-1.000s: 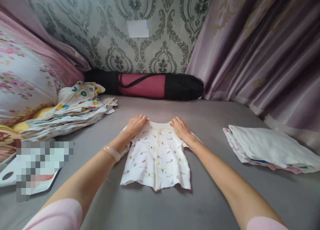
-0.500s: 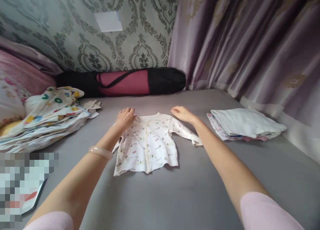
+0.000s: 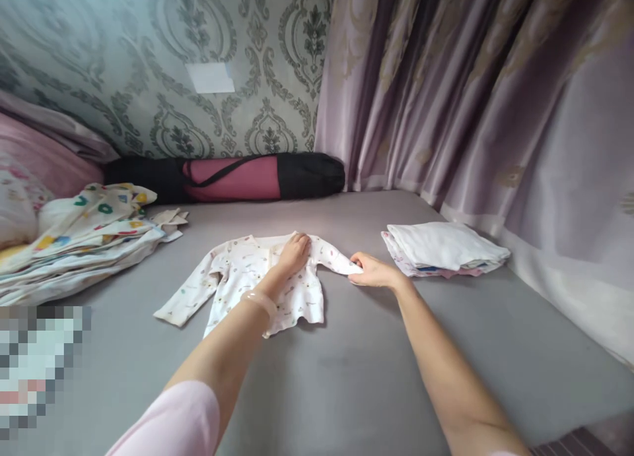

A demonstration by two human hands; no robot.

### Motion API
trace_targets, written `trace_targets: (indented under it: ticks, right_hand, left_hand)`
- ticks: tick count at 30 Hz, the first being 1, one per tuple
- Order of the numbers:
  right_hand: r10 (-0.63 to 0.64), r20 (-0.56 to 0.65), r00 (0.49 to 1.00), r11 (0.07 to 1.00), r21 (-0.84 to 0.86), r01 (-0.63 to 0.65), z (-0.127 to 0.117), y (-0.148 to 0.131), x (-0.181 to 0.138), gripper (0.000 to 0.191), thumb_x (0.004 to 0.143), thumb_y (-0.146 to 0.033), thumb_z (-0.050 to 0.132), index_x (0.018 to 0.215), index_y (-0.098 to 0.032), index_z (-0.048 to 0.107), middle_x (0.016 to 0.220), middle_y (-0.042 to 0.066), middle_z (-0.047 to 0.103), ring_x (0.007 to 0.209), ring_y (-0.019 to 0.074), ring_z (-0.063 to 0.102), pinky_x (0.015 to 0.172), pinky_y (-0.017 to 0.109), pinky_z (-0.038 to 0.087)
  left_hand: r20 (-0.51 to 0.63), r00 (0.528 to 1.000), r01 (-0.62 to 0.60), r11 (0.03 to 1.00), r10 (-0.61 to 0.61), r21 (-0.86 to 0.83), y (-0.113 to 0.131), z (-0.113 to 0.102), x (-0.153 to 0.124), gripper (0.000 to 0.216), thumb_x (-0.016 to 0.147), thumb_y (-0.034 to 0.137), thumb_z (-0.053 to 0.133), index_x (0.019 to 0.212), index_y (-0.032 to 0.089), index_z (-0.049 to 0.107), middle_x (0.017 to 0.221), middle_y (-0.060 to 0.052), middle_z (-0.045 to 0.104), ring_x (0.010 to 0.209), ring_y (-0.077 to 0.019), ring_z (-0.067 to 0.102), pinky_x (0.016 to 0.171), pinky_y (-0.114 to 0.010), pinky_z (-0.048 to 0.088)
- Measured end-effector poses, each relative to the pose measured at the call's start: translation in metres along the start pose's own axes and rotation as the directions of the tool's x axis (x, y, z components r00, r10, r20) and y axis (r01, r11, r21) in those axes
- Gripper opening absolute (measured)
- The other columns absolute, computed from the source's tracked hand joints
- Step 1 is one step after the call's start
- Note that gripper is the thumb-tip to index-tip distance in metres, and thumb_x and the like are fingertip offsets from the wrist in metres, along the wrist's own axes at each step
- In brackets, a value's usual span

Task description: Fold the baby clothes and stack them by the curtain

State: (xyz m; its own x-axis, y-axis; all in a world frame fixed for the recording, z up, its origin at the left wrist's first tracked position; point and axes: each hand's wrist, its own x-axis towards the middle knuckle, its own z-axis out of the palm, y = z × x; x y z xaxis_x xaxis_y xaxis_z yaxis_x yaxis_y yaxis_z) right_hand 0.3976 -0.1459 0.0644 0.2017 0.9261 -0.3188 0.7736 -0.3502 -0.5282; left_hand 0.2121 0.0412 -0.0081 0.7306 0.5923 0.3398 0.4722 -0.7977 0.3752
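A small white baby shirt (image 3: 232, 278) with a coloured print lies flat on the grey bed surface (image 3: 347, 377), both long sleeves spread out. My left hand (image 3: 294, 253) lies flat, palm down, near the shirt's collar, with a pale bangle on the wrist. My right hand (image 3: 374, 272) pinches the cuff end of the shirt's right sleeve, stretched out toward the right.
A folded stack of white and pink clothes (image 3: 443, 248) sits at the right by the purple curtain (image 3: 470, 99). A heap of printed baby clothes (image 3: 84, 235) lies at the left. A black and maroon rolled bag (image 3: 232, 177) lies against the patterned wall.
My left hand slid from the shirt's left shoulder to its collar area. My right hand moved off the right shoulder to the sleeve's cuff. Both sleeves now lie spread. The view swung right.
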Motion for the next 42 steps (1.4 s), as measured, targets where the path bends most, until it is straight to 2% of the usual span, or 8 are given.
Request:
trace_targets:
  ticks: [8,11,16,21,25,28,36,42]
  right_hand:
    - [-0.030,-0.062,0.998,0.990,-0.143,0.021,0.003,-0.001,-0.003,0.057,0.069,-0.012,0.066,0.123,-0.018,0.049,0.126,0.011,0.054,0.110,0.0225,0.055,0.084,0.026,0.040]
    - [-0.080,-0.177,0.981,0.971,-0.235,0.036,-0.004,-0.007,-0.008,0.039,0.079,-0.006,0.054,0.116,-0.017,0.054,0.121,0.011,0.055,0.107,0.0217,0.054,0.084,0.028,0.040]
    - [-0.298,-0.569,0.766,0.878,-0.479,-0.015,-0.015,-0.005,-0.006,0.038,0.086,0.001,0.036,0.107,-0.018,0.062,0.114,0.012,0.057,0.106,0.0248,0.049,0.089,0.034,0.035]
    - [-0.097,-0.332,0.938,0.868,-0.490,-0.084,-0.010,0.021,0.000,0.048,0.082,0.005,0.039,0.108,-0.022,0.068,0.112,0.010,0.062,0.107,0.0248,0.051,0.084,0.033,0.037]
    - [-0.033,-0.428,0.903,0.898,-0.409,-0.161,-0.017,0.026,0.001,0.039,0.085,0.000,0.040,0.096,-0.019,0.072,0.118,0.013,0.063,0.116,0.0264,0.050,0.089,0.033,0.039]
    - [0.037,-0.544,0.838,0.947,-0.248,-0.203,-0.018,0.025,0.007,0.038,0.091,-0.007,0.038,0.114,-0.017,0.067,0.120,0.012,0.065,0.114,0.0235,0.055,0.091,0.030,0.040]
    - [0.150,-0.411,0.899,0.956,-0.171,-0.238,-0.008,0.038,0.019,0.027,0.085,-0.027,0.058,0.106,-0.015,0.071,0.111,0.014,0.068,0.106,0.0269,0.060,0.086,0.031,0.043]
    - [0.275,-0.442,0.854,0.884,0.466,-0.043,-0.013,0.037,0.030,0.020,0.073,-0.021,0.058,0.091,-0.017,0.065,0.077,0.001,0.066,0.076,0.0173,0.063,0.066,0.024,0.049]
  left_hand:
    - [-0.034,0.999,0.015,1.000,-0.015,0.004,-0.007,0.007,-0.004,0.033,0.097,0.025,0.038,0.118,0.017,0.062,0.126,-0.012,0.059,0.119,-0.0226,0.053,0.108,-0.038,0.040]
    - [-0.009,0.999,0.041,0.999,-0.041,0.004,-0.003,0.005,-0.004,0.039,0.098,0.030,0.035,0.123,0.017,0.062,0.127,-0.012,0.059,0.121,-0.0226,0.053,0.110,-0.037,0.039]
    - [0.025,0.996,0.081,0.996,-0.082,0.043,0.006,0.000,-0.007,0.047,0.101,0.037,0.028,0.133,0.020,0.057,0.136,-0.011,0.054,0.129,-0.0241,0.046,0.114,-0.041,0.033]
    - [0.081,0.995,0.050,0.989,-0.061,0.138,0.008,0.004,-0.010,0.049,0.098,0.047,0.033,0.138,0.024,0.050,0.143,-0.010,0.049,0.137,-0.0288,0.035,0.115,-0.048,0.028]
    - [0.094,0.994,0.046,0.986,-0.062,0.160,0.007,0.004,-0.011,0.059,0.094,0.059,0.038,0.141,0.023,0.047,0.145,-0.012,0.044,0.138,-0.0329,0.033,0.114,-0.049,0.029]
    - [0.080,0.996,0.032,0.993,-0.042,0.117,0.007,0.001,-0.013,0.060,0.093,0.060,0.039,0.139,0.023,0.048,0.143,-0.014,0.045,0.135,-0.0327,0.037,0.112,-0.050,0.031]
    - [0.077,0.997,-0.004,0.997,-0.002,0.076,0.009,-0.004,-0.013,0.058,0.091,0.060,0.045,0.137,0.025,0.052,0.141,-0.013,0.048,0.134,-0.0326,0.038,0.112,-0.051,0.031]
    - [0.098,0.994,0.034,0.997,-0.041,0.067,0.011,-0.006,-0.014,0.073,0.086,0.070,0.045,0.141,0.023,0.048,0.145,-0.015,0.044,0.137,-0.0351,0.035,0.113,-0.051,0.029]
